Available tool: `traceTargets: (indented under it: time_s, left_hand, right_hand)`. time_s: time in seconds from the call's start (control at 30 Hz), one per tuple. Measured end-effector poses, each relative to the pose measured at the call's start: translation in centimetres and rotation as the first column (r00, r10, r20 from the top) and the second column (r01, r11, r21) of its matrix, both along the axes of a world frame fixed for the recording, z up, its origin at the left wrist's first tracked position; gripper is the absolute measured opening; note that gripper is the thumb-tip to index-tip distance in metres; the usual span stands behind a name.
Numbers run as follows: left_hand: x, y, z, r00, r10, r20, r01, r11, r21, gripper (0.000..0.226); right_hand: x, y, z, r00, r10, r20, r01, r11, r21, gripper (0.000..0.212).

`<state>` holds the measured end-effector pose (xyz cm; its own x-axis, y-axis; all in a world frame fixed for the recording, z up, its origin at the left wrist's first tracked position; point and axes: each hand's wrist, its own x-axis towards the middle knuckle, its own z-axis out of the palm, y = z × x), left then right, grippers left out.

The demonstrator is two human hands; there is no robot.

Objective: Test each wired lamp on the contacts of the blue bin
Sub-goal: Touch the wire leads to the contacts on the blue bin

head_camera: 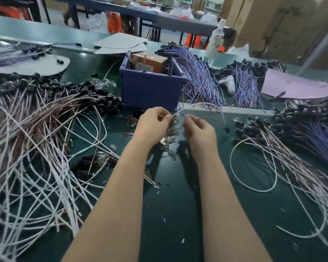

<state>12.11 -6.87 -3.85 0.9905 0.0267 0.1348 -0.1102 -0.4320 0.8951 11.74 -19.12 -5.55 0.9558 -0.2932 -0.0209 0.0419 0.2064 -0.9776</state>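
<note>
Far left: sprawling heap of white and pinkish-brown wired lamps with black sockets [36,114], spread over the dark green surface [178,214]; no telling whether they are tested or not. Centre, behind the hands: square blue plastic bin [151,89] with a brown block [150,63] inside and thin metal posts [170,68] standing at its rim, likely the contacts. Left hand [153,125] just in front of the bin, apart from it, fingers curled round a bunch of small clear glass bulbs [173,129]. Right hand [199,131] beside it, thumb and fingers pinching a thin brownish wire lead [208,118] that runs off to the right. Nothing touches the posts, so the lamp in hand looks untested; the step appears to be sorting out one lead before the reach to the bin. Right: bundles of blue-purple wired lamps [197,78] against the bin's side, more mixed heaps [282,144] beyond. Judging by the volume, much work remains.
</note>
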Motion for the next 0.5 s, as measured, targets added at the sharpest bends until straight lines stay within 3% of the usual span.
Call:
traceTargets:
  time_s: [0.1,0.27,0.4,0.5]
  left_hand:
    - [0.0,-0.6,-0.1,0.999,0.007,0.043,-0.006,0.999,-0.036,0.011]
    - [-0.3,-0.8,-0.4,0.999,-0.031,0.042,0.032,0.999,-0.022,0.012]
    - [-0.5,-1.0,-0.2,0.995,-0.091,0.033,0.092,0.995,-0.040,0.012]
    - [-0.4,-0.4,-0.2,0.993,-0.114,-0.004,0.114,0.993,0.008,0.016]
  right_hand:
    - [-0.5,1.1,0.1,0.988,0.150,0.023,-0.150,0.989,0.009,0.007]
    - [-0.8,0.8,0.4,0.979,0.196,0.057,-0.201,0.975,0.097,0.009]
    - [-0.7,0.8,0.7,0.992,0.015,0.122,-0.029,0.993,0.111,0.012]
    - [-0.5,-0.4,1.1,0.965,-0.225,0.139,0.172,0.933,0.317,0.015]
